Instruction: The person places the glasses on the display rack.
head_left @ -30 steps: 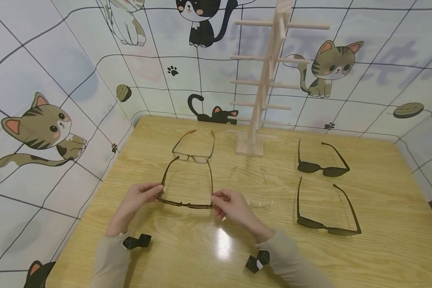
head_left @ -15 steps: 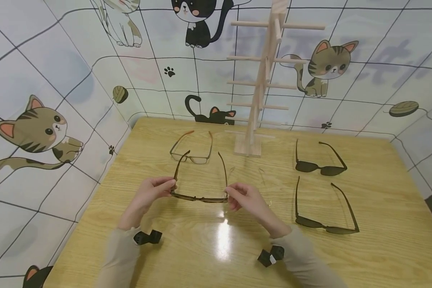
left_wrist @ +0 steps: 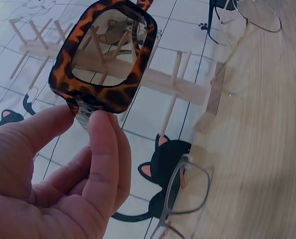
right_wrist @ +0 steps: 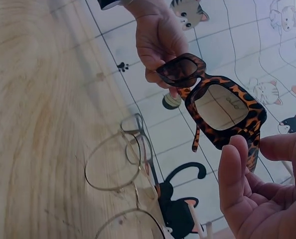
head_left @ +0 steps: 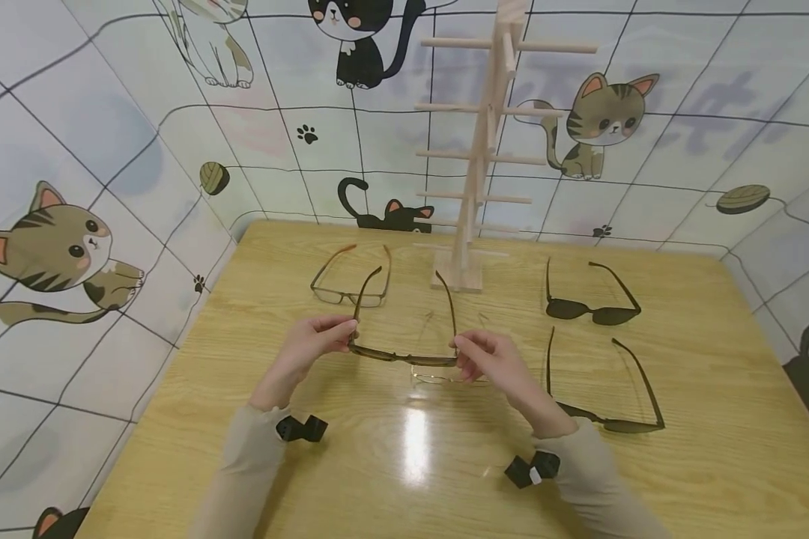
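Both hands hold up a pair of tortoiseshell sunglasses (head_left: 404, 358), its arms unfolded and pointing away toward the wall. At one hinge corner the left hand (head_left: 317, 344) pinches the frame between thumb and fingers. My right hand (head_left: 495, 359) grips the opposite hinge corner the same way. Seen from the left wrist, the mottled brown rim (left_wrist: 120, 97) surrounds a see-through tinted lens. Below the held pair, thin wire-rimmed glasses (head_left: 434, 380) lie on the table, partly covered by the right hand. Glasses with a grey front and orange arm tips (head_left: 371, 301) lie behind the left hand.
A wooden stand (head_left: 475, 180) with several pegs rises at the back of the table (head_left: 377, 479), before a cat-patterned wall. On the right lie a far pair of black sunglasses (head_left: 610, 316) and a nearer pair (head_left: 634, 427), partly behind the right forearm.
Both hands have carried the tortoiseshell sunglasses to the right and farther up from the near edge. They now overlap the wire-rimmed glasses in the head view.
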